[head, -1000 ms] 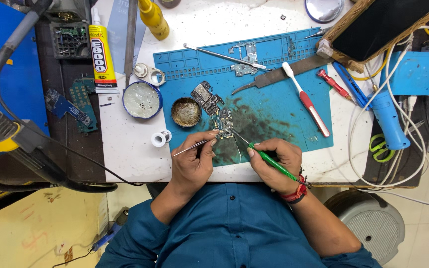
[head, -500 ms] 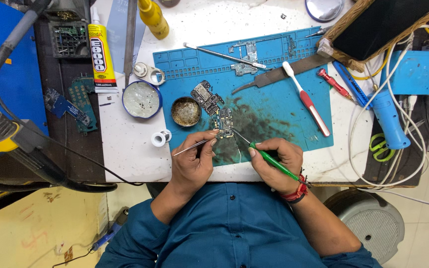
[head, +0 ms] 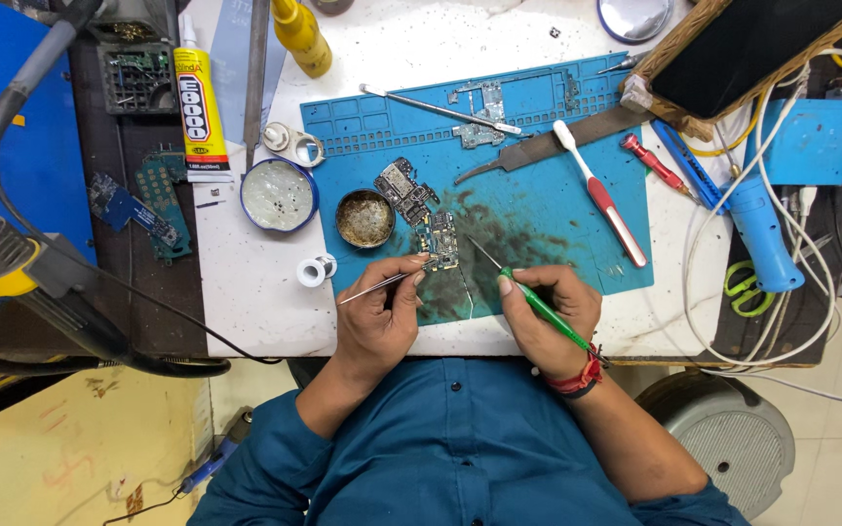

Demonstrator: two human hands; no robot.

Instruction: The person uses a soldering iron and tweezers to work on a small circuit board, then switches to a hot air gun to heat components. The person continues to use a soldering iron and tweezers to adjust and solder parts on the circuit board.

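Note:
A small phone circuit board (head: pixel 441 239) lies on the blue work mat (head: pixel 538 209) near the table's front edge. My left hand (head: pixel 379 312) pinches metal tweezers (head: pixel 382 282), whose tips rest at the board's lower left edge. My right hand (head: pixel 543 312) grips a green-handled pointed tool (head: pixel 538 304) like a pen; its thin metal tip points up-left, close to the board's right side. A second, darker board piece (head: pixel 404 188) lies just above the first one.
A round brown paste tin (head: pixel 363 218) and a blue-rimmed round dish (head: pixel 279 195) sit left of the boards. A red-and-white toothbrush (head: pixel 601 195), a metal blade (head: pixel 548 148), a glue tube (head: pixel 203 107), a blue heat tool (head: pixel 760 234) and white cables (head: pixel 723 321) lie around. A hot-air wand (head: pixel 2 258) hangs at left.
Both hands stay over the board; the green tool's tip has shifted slightly, and the tweezers remain at the board's edge.

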